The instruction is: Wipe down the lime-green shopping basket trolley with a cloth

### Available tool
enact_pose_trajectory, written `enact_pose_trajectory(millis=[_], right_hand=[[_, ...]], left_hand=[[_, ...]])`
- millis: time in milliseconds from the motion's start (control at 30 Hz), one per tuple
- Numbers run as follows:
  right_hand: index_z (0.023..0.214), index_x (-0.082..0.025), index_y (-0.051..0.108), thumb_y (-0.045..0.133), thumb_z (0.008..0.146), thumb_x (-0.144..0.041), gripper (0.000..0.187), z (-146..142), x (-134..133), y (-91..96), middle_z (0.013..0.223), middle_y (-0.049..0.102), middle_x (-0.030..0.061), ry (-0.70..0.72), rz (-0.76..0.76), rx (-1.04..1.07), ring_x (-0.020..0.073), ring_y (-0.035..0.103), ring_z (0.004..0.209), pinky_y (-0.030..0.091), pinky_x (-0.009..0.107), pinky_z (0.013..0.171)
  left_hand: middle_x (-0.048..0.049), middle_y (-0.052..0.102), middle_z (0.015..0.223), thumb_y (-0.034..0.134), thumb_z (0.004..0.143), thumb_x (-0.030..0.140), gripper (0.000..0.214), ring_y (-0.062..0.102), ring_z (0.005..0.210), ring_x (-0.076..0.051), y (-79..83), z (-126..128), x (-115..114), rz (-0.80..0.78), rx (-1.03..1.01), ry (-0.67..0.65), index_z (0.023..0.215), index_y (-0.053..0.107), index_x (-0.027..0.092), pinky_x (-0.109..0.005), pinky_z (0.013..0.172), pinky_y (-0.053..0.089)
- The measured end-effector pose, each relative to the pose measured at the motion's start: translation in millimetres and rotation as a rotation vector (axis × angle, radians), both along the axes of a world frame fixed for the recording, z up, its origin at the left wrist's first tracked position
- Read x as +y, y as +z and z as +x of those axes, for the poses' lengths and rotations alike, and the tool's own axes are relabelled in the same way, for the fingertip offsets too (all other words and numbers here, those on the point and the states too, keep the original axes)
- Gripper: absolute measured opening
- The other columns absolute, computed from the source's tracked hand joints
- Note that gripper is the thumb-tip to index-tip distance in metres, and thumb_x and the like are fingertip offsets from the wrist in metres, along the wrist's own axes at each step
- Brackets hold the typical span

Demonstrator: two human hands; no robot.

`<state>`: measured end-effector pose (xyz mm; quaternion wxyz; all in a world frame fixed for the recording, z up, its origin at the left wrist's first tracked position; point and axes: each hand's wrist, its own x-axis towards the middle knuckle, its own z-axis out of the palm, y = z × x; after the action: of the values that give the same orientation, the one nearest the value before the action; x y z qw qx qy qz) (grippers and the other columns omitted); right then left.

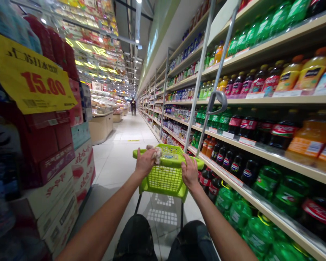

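Observation:
A lime-green shopping cart (165, 179) with a lattice basket stands upright right in front of me. My left hand (146, 161) is closed on a crumpled, pale cloth (156, 155), which lies against the left part of the cart's green handle (170, 162). Toward the handle's right end, my right hand (189, 169) rests with its fingers curled over the bar. Its thumb side faces the basket. Parts of the fingers of both hands are hidden behind the handle.
Shelves of bottled drinks (250, 127) run along the right side, with a grey hook-ended pole (220, 101) in front. Stacked drink cartons (57, 188) under a yellow price sign (34, 78) line the left. Far down the white-tiled aisle (127, 130) a person (133, 107) stands.

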<state>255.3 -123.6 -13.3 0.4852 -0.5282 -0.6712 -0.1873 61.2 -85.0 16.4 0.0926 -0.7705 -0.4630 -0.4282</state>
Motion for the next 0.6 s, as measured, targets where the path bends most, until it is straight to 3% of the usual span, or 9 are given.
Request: enact_pose_trajectory(millis=[100, 233, 400, 500, 600], right_hand=[[0.119, -0.015, 0.045, 0.027, 0.088, -0.027, 0.039, -3.8, 0.7, -0.2, 0.121, 0.052, 0.0094, -0.005, -0.002, -0.006, 0.0193, 0.043, 0.115, 0.019, 0.044, 0.102], [0.120, -0.016, 0.045, 0.029, 0.088, -0.027, 0.037, -10.6, 3.6, -2.5, 0.123, 0.050, 0.0086, 0.008, -0.021, -0.043, 0.0200, 0.043, 0.115, 0.018, 0.046, 0.101], [0.122, -0.015, 0.042, 0.031, 0.086, -0.026, 0.039, -8.7, 6.0, -4.9, 0.124, 0.049, 0.0092, 0.020, -0.015, -0.075, 0.0196, 0.042, 0.116, 0.019, 0.044, 0.101], [0.122, -0.017, 0.042, 0.035, 0.084, -0.028, 0.040, -5.6, 8.2, -4.8, 0.124, 0.050, 0.0088, 0.012, -0.013, -0.096, 0.0205, 0.044, 0.114, 0.019, 0.044, 0.099], [0.123, -0.019, 0.042, 0.037, 0.083, -0.032, 0.042, 5.6, 12.8, -3.3, 0.124, 0.049, 0.0081, 0.012, -0.043, -0.142, 0.0216, 0.044, 0.113, 0.020, 0.046, 0.097]], left_hand=[[-0.0055, 0.062, 0.109, 0.041, 0.079, 0.016, 0.026, 0.055, 0.102, -0.022, -2.4, -8.5, 2.7, -0.004, -0.043, 0.063, 0.101, 0.054, 0.021, -0.054, 0.102, 0.012], [-0.0019, 0.060, 0.113, 0.040, 0.079, 0.015, 0.026, 0.054, 0.104, -0.019, 0.0, 3.5, -0.5, 0.044, 0.086, -0.093, 0.100, 0.054, 0.024, -0.051, 0.105, 0.006], [-0.0024, 0.065, 0.097, 0.040, 0.079, 0.020, 0.021, 0.059, 0.088, -0.021, 10.6, -15.3, 13.3, -0.122, 0.047, 0.098, 0.093, 0.055, 0.024, -0.056, 0.100, 0.012], [-0.0025, 0.065, 0.091, 0.040, 0.078, 0.021, 0.019, 0.059, 0.086, -0.022, 12.7, -25.8, 18.1, -0.162, 0.128, 0.105, 0.088, 0.056, 0.023, -0.056, 0.098, 0.016], [-0.0034, 0.064, 0.093, 0.042, 0.077, 0.020, 0.019, 0.058, 0.090, -0.022, 8.8, -17.5, 10.5, -0.101, 0.162, 0.079, 0.089, 0.056, 0.023, -0.052, 0.099, 0.019]])
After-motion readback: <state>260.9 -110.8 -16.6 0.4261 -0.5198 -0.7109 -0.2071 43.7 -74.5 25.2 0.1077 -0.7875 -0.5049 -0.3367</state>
